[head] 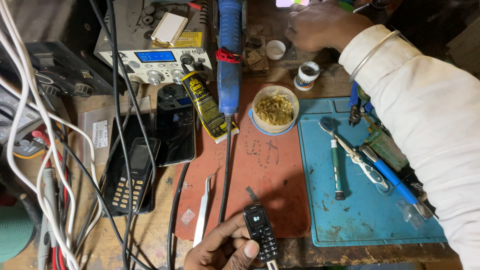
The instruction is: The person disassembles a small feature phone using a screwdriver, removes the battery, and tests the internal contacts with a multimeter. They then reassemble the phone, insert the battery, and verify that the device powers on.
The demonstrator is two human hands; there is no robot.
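While the left hand (220, 247) pinches a tiny black phone (261, 231) at the bench's near edge, thumb on its keypad and fingers behind, the right hand (320, 25) reaches to the far side near a white lid (275, 49) and a small jar (306, 75); whether it grasps anything I cannot tell, as its fingers are hidden. The phone sits upright over the red mat (260, 165), its screen lit. It looks light, rigid and smooth-cased, likely slippery, so its 2 long edges seem the safest place to grip, away from screen and keys. Tweezers (203, 210) lie just left of it, a tub (275, 108) of gold bits sits beyond, and a blue mat (360, 210) holds tools.
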